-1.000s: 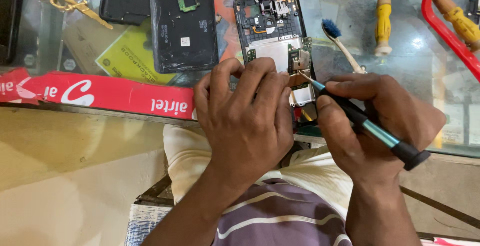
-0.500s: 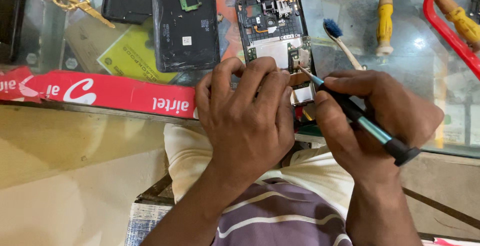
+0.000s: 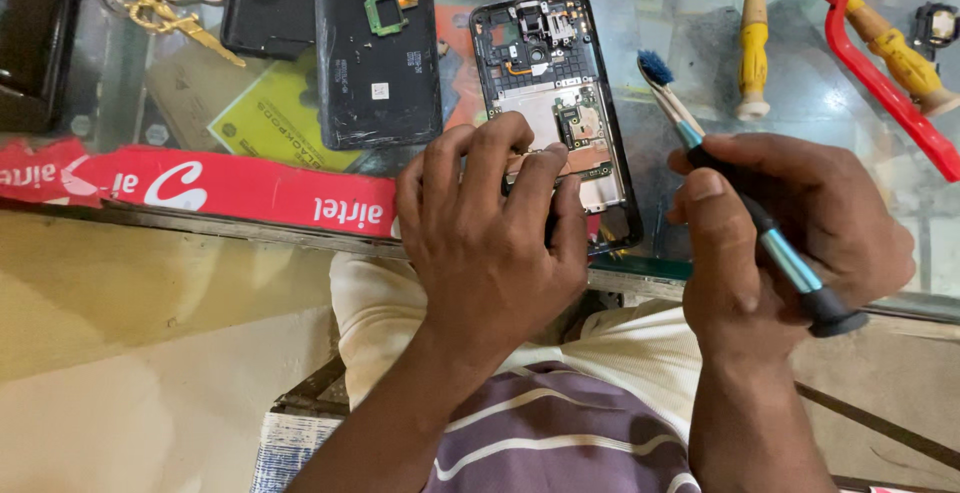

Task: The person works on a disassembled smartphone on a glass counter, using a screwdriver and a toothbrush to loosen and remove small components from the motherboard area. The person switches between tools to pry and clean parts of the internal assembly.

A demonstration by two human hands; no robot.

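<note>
The right hand (image 3: 790,223), gripping the screwdriver (image 3: 770,243), has lifted its tip off the opened phone (image 3: 550,103), which the left hand (image 3: 490,233) pins with spread fingers

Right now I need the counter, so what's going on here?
A person is working on an opened phone lying on the glass counter. The left hand presses its fingers on the phone's lower half. The right hand holds a teal-handled screwdriver, its tip off the phone. Another phone body and yellow screwdrivers lie nearby.
</note>
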